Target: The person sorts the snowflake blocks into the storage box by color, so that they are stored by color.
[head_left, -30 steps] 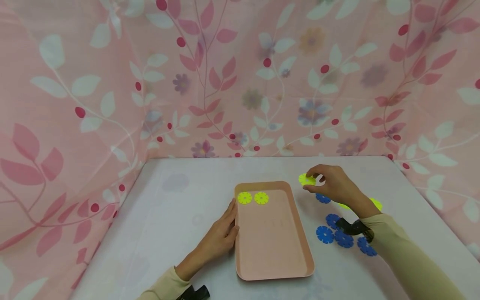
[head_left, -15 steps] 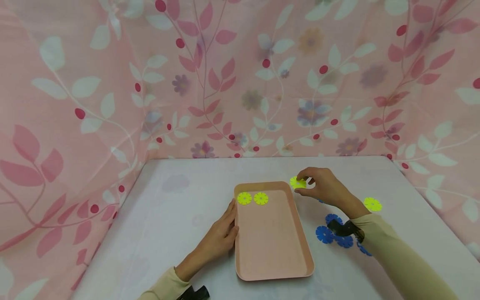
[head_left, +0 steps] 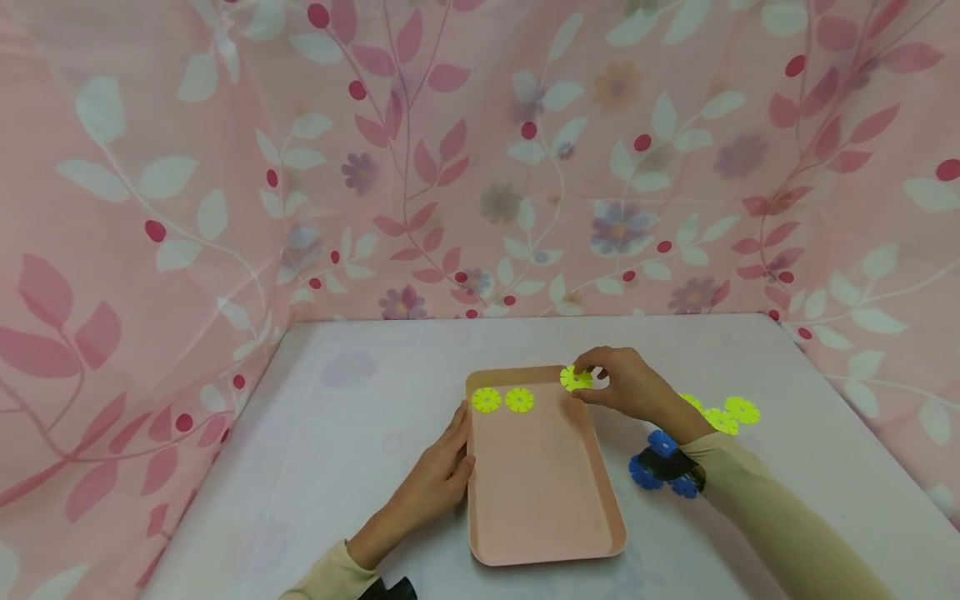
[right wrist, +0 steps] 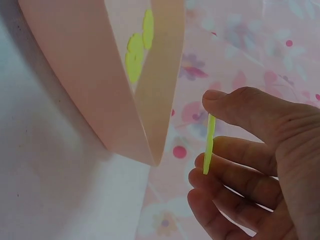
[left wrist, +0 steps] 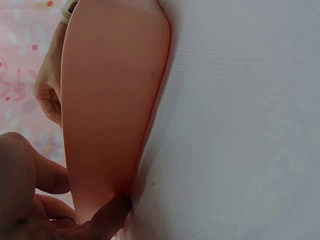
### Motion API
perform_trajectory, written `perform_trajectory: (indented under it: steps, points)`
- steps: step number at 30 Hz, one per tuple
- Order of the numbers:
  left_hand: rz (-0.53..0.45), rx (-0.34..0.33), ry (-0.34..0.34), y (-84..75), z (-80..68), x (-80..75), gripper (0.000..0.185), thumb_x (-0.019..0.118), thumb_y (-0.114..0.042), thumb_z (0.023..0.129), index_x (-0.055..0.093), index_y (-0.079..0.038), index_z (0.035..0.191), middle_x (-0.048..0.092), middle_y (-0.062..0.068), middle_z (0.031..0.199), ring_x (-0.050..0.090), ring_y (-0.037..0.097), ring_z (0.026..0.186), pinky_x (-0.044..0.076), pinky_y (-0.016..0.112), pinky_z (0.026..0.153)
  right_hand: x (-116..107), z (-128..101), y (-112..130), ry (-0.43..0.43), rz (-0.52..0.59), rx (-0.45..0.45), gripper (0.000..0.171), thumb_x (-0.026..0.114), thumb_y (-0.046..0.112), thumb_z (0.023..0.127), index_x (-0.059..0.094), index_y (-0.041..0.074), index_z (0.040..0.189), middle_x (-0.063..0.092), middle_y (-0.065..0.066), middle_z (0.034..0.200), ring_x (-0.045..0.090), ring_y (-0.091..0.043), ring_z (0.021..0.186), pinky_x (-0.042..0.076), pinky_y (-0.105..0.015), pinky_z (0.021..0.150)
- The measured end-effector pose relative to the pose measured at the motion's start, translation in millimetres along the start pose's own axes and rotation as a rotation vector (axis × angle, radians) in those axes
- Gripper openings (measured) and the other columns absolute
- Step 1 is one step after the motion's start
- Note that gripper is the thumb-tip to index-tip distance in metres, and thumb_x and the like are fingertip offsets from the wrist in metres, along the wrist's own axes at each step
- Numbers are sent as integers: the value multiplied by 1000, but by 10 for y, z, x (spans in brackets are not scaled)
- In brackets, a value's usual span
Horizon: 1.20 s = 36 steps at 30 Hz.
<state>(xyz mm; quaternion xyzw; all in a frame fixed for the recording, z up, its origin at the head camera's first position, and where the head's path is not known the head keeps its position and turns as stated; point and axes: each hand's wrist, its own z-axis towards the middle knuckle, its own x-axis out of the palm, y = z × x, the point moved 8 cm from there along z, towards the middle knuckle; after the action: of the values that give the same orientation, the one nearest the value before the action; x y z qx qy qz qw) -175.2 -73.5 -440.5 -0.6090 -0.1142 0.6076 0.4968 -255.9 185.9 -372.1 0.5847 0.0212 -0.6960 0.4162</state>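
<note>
A pink rectangular tray (head_left: 547, 475) lies on the white table. Along its left side rests my left hand (head_left: 438, 471), fingers fairly straight and touching the outer wall, as the left wrist view (left wrist: 105, 215) also shows. Thumb and fingers of my right hand (head_left: 626, 383) pinch a yellow notched plastic disc (head_left: 574, 378) by its edges, over the tray's far right corner. In the right wrist view this disc (right wrist: 210, 145) appears edge-on, apart from the tray wall. Two yellow discs, one at the left (head_left: 486, 400) and one beside it (head_left: 519, 400), lie flat in the tray's far end.
Right of the tray lie several loose yellow discs (head_left: 741, 409), partly behind my right wrist. Nearer me are several blue notched discs (head_left: 645, 473), partly covered by the dark wrist camera (head_left: 671, 468). A pink floral curtain (head_left: 480, 167) hangs behind the table.
My right hand has moved left and slightly nearer, carrying the yellow disc from right of the tray to over its far right corner. My left hand has stayed at the tray.
</note>
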Motion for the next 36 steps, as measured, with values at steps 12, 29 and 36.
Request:
perform_trajectory:
  steps: [12,29,36]
  points:
    - [-15,-14,15,25,5,7,66,55,2,103,22,10,159,14,21,169,15,28,155,22,46,120,156,44,19,25,13,15,29,91,10,80,74,4,102,72,-4,101,65,-25,91,58,-51,84]
    - [-18,-14,11,16,1,7,67,56,2,103,22,9,160,14,21,169,16,29,154,23,48,120,459,79,-127,68,41,78,28,90,12,83,76,2,105,72,-5,100,61,-25,84,59,-43,79]
    - [-12,0,-2,4,5,5,66,56,3,102,23,11,159,15,22,169,18,31,154,24,49,119,576,109,-162,122,-8,122,32,88,16,85,75,4,112,72,-5,104,59,-21,84,56,-34,77]
